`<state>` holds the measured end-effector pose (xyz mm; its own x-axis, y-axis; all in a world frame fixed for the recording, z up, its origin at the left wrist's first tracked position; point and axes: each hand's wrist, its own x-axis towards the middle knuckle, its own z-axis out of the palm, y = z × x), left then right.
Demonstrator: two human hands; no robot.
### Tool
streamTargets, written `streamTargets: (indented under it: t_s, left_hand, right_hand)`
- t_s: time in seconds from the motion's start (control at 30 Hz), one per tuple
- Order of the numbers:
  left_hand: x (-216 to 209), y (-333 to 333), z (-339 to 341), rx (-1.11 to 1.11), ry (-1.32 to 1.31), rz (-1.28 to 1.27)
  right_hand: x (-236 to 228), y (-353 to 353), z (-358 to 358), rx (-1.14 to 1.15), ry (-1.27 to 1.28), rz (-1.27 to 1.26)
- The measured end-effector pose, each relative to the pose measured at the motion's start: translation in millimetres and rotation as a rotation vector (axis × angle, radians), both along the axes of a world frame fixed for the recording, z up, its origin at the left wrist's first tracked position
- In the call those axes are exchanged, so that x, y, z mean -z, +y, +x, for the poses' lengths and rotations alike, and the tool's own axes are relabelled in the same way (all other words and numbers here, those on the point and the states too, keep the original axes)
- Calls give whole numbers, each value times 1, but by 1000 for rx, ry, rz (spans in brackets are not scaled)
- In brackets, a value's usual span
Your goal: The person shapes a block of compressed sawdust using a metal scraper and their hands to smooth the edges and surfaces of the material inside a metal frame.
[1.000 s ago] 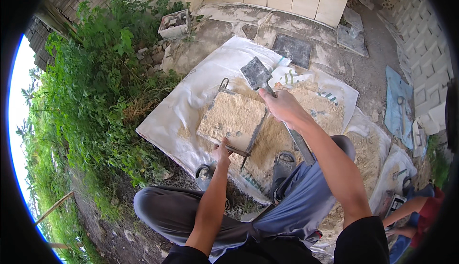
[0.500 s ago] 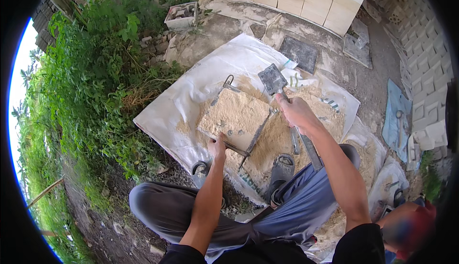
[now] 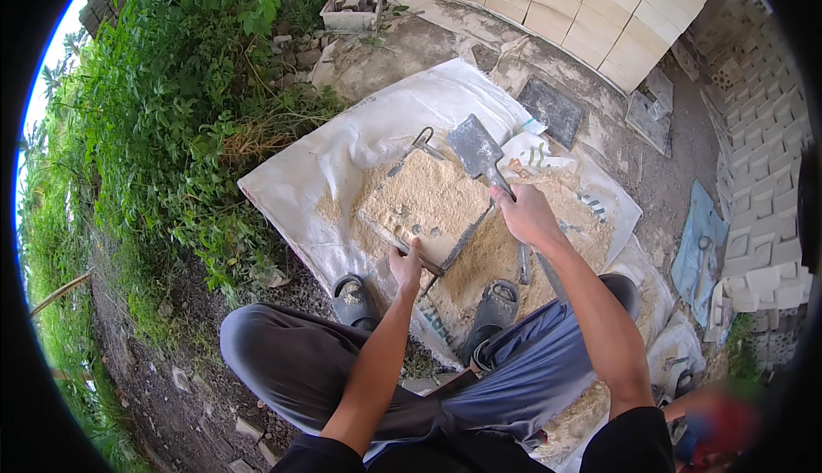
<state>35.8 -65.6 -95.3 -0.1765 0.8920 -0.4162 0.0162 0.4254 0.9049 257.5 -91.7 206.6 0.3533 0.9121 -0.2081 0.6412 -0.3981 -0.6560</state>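
In my right hand (image 3: 529, 216) is the handle of a flat trowel (image 3: 475, 143) with a dark, square blade. The blade hovers near the far right corner of a shallow square frame (image 3: 467, 246), filled with pale, sandy powder (image 3: 432, 186). My left hand (image 3: 406, 266) grips the frame's near edge, thumb on top; its lower fingers are partly hidden. A wire loop (image 3: 422, 136) sticks out at the frame's far corner. The frame rests on a white woven sheet (image 3: 321, 160) strewn with the same powder. Beneath my right forearm lies a narrow bar (image 3: 551, 278).
My sandalled feet flank the sheet's near edge. Dense plants (image 3: 188, 122) grow at left. A white tub (image 3: 353, 11), a dark slab (image 3: 550, 112) and stacked pale blocks (image 3: 591, 6) stand behind. Patterned blocks (image 3: 762, 173) line the right. Another person (image 3: 715, 426) is at lower right.
My right hand has brought the trowel blade left and closer to the frame's powder. My left hand stays at the frame's near edge. The whole view has shifted slightly.
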Motion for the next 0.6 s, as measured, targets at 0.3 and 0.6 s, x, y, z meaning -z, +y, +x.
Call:
streamTargets:
  t_s: [0.3, 0.6]
  left_hand:
    - [-37, 7, 15, -114, -91, -72]
    - [-76, -49, 108, 954, 608, 892]
  right_hand:
    - [0, -1, 32, 121, 185, -25]
    - [-24, -16, 149, 112, -13, -41]
